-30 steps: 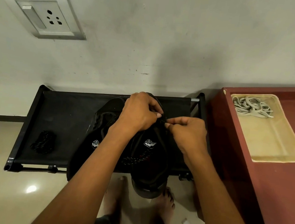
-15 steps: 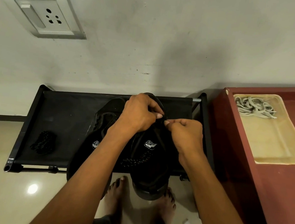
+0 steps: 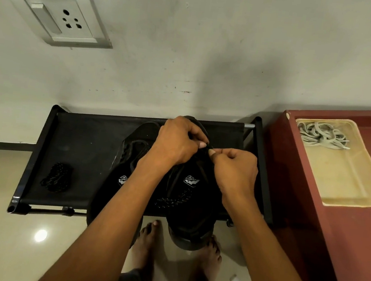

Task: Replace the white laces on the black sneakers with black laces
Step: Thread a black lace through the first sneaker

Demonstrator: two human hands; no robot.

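Two black sneakers lie on a black fabric shoe rack [image 3: 87, 143], toes towards me. The right sneaker [image 3: 191, 210] has a black speckled lace threaded low down; its logo tongue shows. The left sneaker [image 3: 117, 185] is partly hidden under my left forearm. My left hand [image 3: 176, 140] and my right hand [image 3: 234, 169] meet over the right sneaker's upper eyelets, fingertips pinched on the black lace [image 3: 209, 147]. A spare black lace [image 3: 56, 177] lies bundled on the rack's left part. The white laces [image 3: 321, 135] lie in a cream tray [image 3: 353, 198].
The tray stands on a dark red cabinet [image 3: 352, 251] right of the rack. A wall with a switch socket plate [image 3: 59, 17] rises behind the rack. My bare feet [image 3: 147, 242] stand on the glossy tiled floor below the rack's front bar.
Both hands stay pinched together over the right sneaker; my right hand has shifted slightly lower and to the right. The sneakers have not moved.
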